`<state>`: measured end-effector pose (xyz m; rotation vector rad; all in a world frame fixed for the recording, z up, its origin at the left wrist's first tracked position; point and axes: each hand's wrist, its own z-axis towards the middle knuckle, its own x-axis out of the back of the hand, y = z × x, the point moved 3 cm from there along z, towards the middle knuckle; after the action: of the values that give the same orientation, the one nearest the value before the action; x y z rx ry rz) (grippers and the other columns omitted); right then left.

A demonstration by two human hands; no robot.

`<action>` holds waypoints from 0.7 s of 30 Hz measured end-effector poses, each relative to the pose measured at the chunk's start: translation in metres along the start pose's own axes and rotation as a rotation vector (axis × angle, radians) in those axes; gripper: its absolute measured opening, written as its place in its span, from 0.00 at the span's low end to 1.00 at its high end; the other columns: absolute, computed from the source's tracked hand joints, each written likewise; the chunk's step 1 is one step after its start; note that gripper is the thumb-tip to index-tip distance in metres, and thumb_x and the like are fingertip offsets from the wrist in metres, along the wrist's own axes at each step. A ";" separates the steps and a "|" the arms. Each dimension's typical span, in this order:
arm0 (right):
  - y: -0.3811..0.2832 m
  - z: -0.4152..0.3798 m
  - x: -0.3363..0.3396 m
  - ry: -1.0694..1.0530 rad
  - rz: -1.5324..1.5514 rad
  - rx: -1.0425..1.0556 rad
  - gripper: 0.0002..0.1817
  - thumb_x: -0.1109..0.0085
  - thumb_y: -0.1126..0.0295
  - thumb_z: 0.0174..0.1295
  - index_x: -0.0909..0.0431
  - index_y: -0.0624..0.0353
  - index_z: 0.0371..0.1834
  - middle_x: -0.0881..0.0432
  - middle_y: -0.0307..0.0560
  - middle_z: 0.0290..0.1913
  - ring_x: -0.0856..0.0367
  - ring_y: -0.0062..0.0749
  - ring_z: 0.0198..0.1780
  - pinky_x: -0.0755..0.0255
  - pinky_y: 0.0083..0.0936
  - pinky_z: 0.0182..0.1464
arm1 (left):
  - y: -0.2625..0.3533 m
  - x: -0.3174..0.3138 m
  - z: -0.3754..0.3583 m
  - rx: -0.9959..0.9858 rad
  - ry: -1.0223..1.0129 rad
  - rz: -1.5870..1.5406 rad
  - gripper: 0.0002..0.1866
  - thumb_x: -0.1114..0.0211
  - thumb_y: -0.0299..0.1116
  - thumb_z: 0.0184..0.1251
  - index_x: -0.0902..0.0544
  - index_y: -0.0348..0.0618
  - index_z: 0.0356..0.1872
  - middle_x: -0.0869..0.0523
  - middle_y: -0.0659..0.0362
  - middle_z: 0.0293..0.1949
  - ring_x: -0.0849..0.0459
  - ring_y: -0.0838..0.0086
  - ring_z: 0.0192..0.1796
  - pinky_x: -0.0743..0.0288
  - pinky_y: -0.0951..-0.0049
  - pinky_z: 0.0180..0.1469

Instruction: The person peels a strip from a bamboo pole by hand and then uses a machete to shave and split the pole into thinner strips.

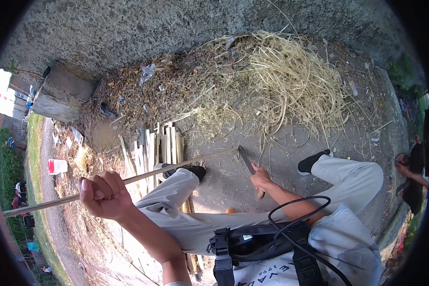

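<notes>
My left hand [106, 196] is closed in a fist around a long, thin bamboo strip [150, 173], which runs from the left edge of the view toward the middle. In my right hand [260, 178] is a knife [246, 159] with a dark, broad blade, gripped by its handle. The blade tip is by the far end of the strip; whether it touches cannot be made out exactly. Split bamboo pieces [166, 144] lie on the ground beyond my left foot.
A large heap of pale shavings [300, 81] lies before the concrete wall [176, 24]. A stone block [64, 93] and a white container with a red lid [57, 166] are at left. Another person's hand [403, 169] shows at right. A black cable [298, 224] loops over my right arm.
</notes>
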<state>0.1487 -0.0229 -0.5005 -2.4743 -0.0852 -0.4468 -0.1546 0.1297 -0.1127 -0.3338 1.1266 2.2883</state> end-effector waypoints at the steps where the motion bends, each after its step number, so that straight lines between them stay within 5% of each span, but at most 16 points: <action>1: 0.001 0.001 0.000 0.007 0.006 0.012 0.41 0.54 0.82 0.55 0.41 0.51 0.77 0.17 0.57 0.36 0.25 0.32 0.16 0.31 0.32 0.15 | 0.002 -0.001 0.001 -0.002 -0.022 -0.001 0.21 0.56 0.31 0.75 0.41 0.49 0.16 0.42 0.64 0.08 0.49 0.81 0.09 0.50 0.77 0.09; 6: -0.008 -0.008 0.008 0.005 0.001 -0.019 0.40 0.54 0.82 0.55 0.38 0.45 0.76 0.18 0.55 0.35 0.25 0.31 0.16 0.33 0.31 0.14 | 0.033 0.005 0.003 -0.072 -0.087 -0.037 0.20 0.55 0.30 0.75 0.39 0.50 0.16 0.40 0.65 0.07 0.47 0.83 0.07 0.45 0.79 0.08; 9: -0.003 0.000 0.009 -0.036 0.001 -0.049 0.39 0.51 0.80 0.58 0.39 0.44 0.77 0.19 0.58 0.56 0.18 0.37 0.24 0.26 0.31 0.19 | 0.075 0.010 0.004 -0.130 -0.197 -0.109 0.20 0.52 0.30 0.74 0.38 0.51 0.17 0.38 0.66 0.07 0.45 0.85 0.07 0.45 0.81 0.08; 15: -0.011 -0.007 0.019 0.060 -0.114 -0.076 0.38 0.48 0.79 0.58 0.37 0.42 0.75 0.16 0.57 0.47 0.15 0.45 0.30 0.22 0.38 0.28 | 0.075 0.035 0.003 -0.205 -0.097 -0.069 0.19 0.53 0.32 0.76 0.32 0.48 0.19 0.38 0.66 0.07 0.42 0.83 0.07 0.42 0.81 0.09; 18: -0.003 0.018 0.036 0.442 -0.288 0.085 0.37 0.46 0.75 0.61 0.39 0.40 0.76 0.15 0.56 0.40 0.15 0.51 0.38 0.21 0.43 0.39 | 0.051 0.025 0.002 -0.200 -0.057 -0.010 0.16 0.52 0.31 0.72 0.34 0.48 0.19 0.39 0.65 0.07 0.44 0.83 0.07 0.42 0.81 0.09; 21: -0.030 -0.001 0.067 0.495 -0.266 0.097 0.36 0.47 0.70 0.64 0.42 0.38 0.77 0.15 0.59 0.38 0.15 0.53 0.43 0.23 0.46 0.47 | 0.041 0.014 -0.003 -0.197 0.022 0.018 0.12 0.49 0.31 0.65 0.35 0.47 0.20 0.39 0.63 0.09 0.43 0.80 0.09 0.43 0.78 0.11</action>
<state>0.2065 -0.0017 -0.4605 -2.1954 -0.2271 -1.1254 -0.1896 0.1123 -0.0945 -0.4266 0.9189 2.4229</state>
